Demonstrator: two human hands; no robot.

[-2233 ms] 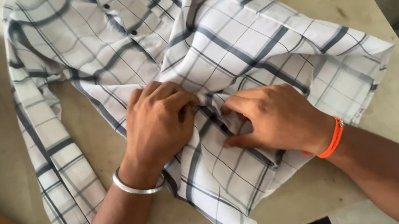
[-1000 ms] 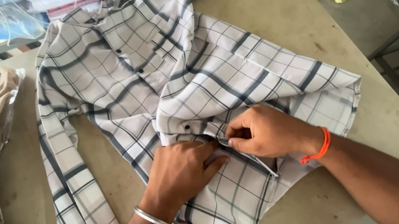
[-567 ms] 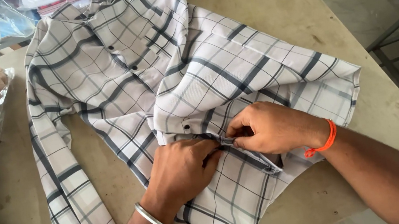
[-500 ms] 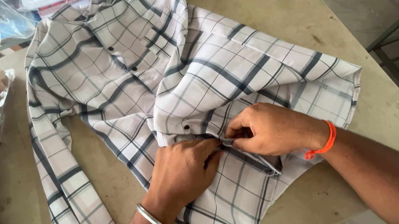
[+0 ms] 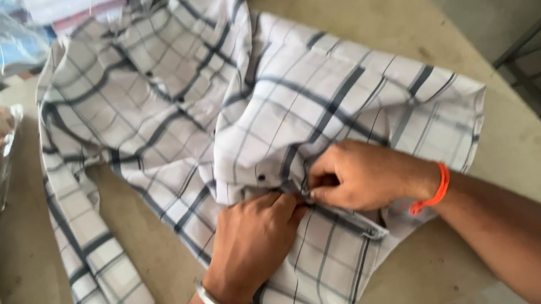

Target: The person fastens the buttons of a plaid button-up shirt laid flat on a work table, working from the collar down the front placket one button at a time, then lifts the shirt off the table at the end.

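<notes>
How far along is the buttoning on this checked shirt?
Done: a dark button sits on the closed placket. In hand: the left hand and right hand pinch the shirt front edges together further down. Left: the front toward the hem looks open; I can't tell how many buttons remain.

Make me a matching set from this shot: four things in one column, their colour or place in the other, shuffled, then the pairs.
Things:
1. shirt
2. left hand
3. right hand
4. table

Descriptions:
A. orange band at its wrist
B. beige, bare surface under the cloth
C. white with dark checks, spread out
D. silver bangle at its wrist

Pairs: 1-C, 2-D, 3-A, 4-B
</notes>
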